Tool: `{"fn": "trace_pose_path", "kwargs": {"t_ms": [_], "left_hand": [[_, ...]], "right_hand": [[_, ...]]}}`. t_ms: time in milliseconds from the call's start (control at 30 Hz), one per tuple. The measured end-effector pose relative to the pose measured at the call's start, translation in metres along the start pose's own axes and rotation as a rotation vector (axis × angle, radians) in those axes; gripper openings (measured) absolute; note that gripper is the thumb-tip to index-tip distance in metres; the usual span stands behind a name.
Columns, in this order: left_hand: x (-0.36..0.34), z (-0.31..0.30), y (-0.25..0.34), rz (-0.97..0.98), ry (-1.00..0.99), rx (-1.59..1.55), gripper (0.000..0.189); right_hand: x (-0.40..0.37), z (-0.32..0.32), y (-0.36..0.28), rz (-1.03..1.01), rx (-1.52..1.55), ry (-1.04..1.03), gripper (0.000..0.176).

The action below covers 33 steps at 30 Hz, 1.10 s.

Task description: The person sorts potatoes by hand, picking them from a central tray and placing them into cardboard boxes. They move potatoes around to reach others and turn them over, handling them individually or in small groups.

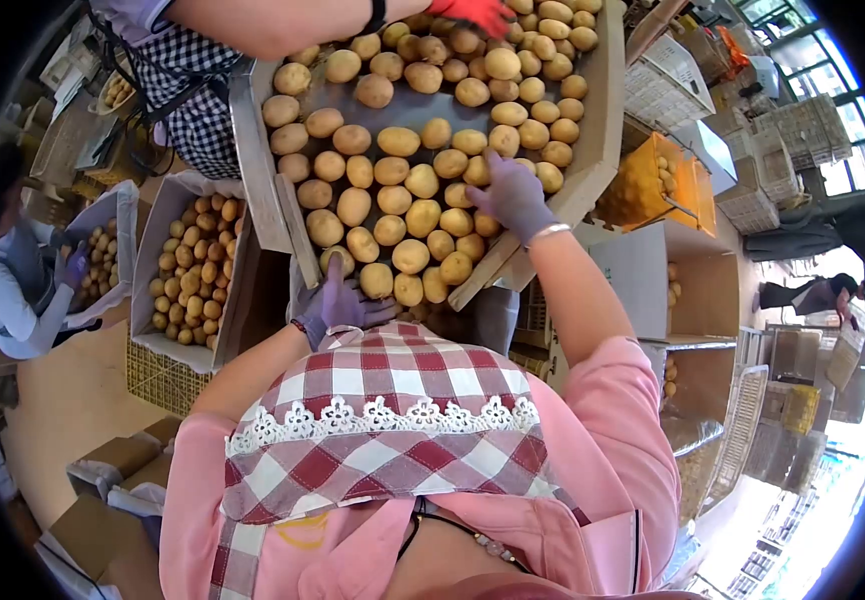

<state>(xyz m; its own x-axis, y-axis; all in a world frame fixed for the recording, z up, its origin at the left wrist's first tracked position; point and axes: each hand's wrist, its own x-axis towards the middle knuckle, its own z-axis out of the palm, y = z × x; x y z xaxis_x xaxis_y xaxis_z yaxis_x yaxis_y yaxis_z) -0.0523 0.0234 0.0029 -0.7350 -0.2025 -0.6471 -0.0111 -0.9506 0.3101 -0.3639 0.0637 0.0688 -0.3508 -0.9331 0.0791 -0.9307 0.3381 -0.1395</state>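
Observation:
Many round yellow-brown potatoes (394, 171) lie in a wood-edged sorting tray (585, 185) that narrows toward me. My left hand (341, 303), in a purple glove, is at the left of the tray's near opening. One of its fingers points up against a potato (336, 262), with the others spread; it grips nothing that I can see. At the right side, my right hand (516, 198), also gloved in purple, reaches over the potatoes with fingers extended and touching some. Its fingers look apart, with no potato held.
Across the tray works another person's red-gloved hand (475, 12). A lined crate of potatoes (170, 178) stands at left, beside a seated co-worker (18, 265). To the right are an orange crate (643, 165), an open cardboard box (705, 290) and stacked white crates (665, 85).

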Motion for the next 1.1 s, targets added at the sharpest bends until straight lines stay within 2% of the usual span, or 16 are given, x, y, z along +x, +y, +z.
{"fn": "trace_pose_path", "kwargs": {"t_ms": [100,267,333,400,467,567,600,667,733,767,800,833,900,967,1067,1100], "left_hand": [[-0.011,-0.009,-0.004,0.042,0.152,-0.037,0.114],[-0.007,-0.011,-0.006,0.057,0.179,-0.005,0.100],[-0.005,-0.013,-0.004,0.024,0.120,-0.047,0.098],[0.000,-0.011,-0.002,0.007,0.110,-0.063,0.093],[0.003,0.000,-0.001,0.040,0.151,-0.109,0.086],[0.008,-0.011,-0.003,0.079,0.007,-0.082,0.083],[0.014,-0.016,0.000,0.033,-0.026,-0.117,0.087],[0.026,-0.029,-0.003,-0.043,-0.028,-0.196,0.064],[0.044,-0.045,-0.003,-0.112,0.020,-0.214,0.051],[0.037,-0.036,-0.001,-0.101,0.073,-0.178,0.047],[0.030,-0.028,-0.001,-0.090,0.128,-0.146,0.043],[0.025,-0.025,-0.003,-0.064,0.125,-0.151,0.045],[0.017,-0.020,-0.004,-0.010,0.119,-0.158,0.049],[0.006,-0.013,-0.001,0.043,0.108,-0.123,0.058],[0.002,-0.016,-0.001,0.054,0.121,-0.070,0.095],[0.001,-0.015,0.000,0.015,0.104,-0.120,0.095]], "right_hand": [[0.033,0.001,-0.025,0.102,0.046,-0.233,0.054],[0.010,-0.008,-0.040,0.052,0.344,-0.089,0.055],[-0.017,-0.015,-0.032,-0.086,0.508,0.236,0.055],[-0.046,-0.057,-0.001,-0.125,0.397,0.567,0.050],[-0.079,-0.089,0.058,0.071,0.730,0.683,0.047],[-0.125,-0.106,0.159,0.364,0.428,0.961,0.046],[-0.124,-0.111,0.155,0.307,0.381,0.941,0.046],[-0.116,-0.112,0.124,0.208,0.293,0.889,0.044],[-0.087,-0.096,0.070,0.103,0.559,0.609,0.045],[-0.064,-0.066,0.071,-0.121,0.312,0.598,0.051],[-0.046,-0.039,0.047,-0.050,0.486,0.487,0.052],[-0.027,-0.001,0.032,-0.074,0.390,0.454,0.048],[-0.013,-0.002,-0.054,0.357,0.150,-0.017,0.056],[-0.013,0.019,-0.076,0.292,0.261,0.150,0.053],[-0.032,0.010,-0.089,0.021,0.186,-0.047,0.053],[-0.039,-0.001,-0.093,-0.028,0.112,-0.154,0.053]]}}
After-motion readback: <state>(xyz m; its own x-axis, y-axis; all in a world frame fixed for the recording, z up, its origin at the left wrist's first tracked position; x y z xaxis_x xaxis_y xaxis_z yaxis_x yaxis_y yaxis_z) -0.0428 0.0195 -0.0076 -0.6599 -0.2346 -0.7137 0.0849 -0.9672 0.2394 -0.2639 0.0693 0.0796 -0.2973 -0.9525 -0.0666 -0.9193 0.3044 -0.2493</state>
